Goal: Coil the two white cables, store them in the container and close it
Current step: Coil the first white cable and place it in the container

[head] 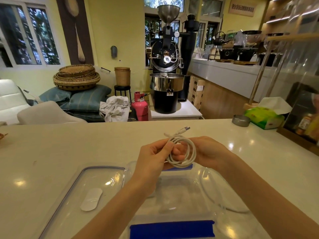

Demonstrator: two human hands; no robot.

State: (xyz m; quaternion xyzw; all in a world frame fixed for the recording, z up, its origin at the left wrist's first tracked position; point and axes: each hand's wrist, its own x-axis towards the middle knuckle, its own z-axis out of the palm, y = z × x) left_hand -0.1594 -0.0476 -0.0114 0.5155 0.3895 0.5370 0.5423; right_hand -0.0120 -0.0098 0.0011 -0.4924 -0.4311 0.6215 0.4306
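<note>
White cable (183,150) wound into a round coil of several loops, held in the air above the far edge of the clear container (195,190). USB plug (186,128) at the free end of the coil, pointing up and away. Left hand (153,157) closed on the left side of the coil, thumb and fingers pinching the loops together near the top. Right hand (205,150) behind and inside the coil, fingers (179,152) passed through the ring and partly curled; hard to tell how firmly closed there. Both forearms reaching in from the bottom edge, crossing over the container.

Container transparent, rectangular, open, standing on the pale countertop (69,144) directly below the hands. Blue tape strip (172,228) on the near wall, another blue strip (181,168) on the far wall, partly hidden behind the coil. Second white cable (212,195) uncoiled, running in a loose curve at the right side of the container; in or just beside it, not clear through the transparent wall. Clear lid (96,187) with dark rim lying flat on the countertop just left of the container, touching or nearly touching it, with a white oval label (91,199) on it.

Farther on the countertop, at the right: small round metal ashtray (240,120) and green tissue box (264,118) with a white tissue standing out. Behind the counter, black coffee roaster (166,66), pink gas cylinder (139,107), stacked woven baskets (76,76) on blue cushions.
</note>
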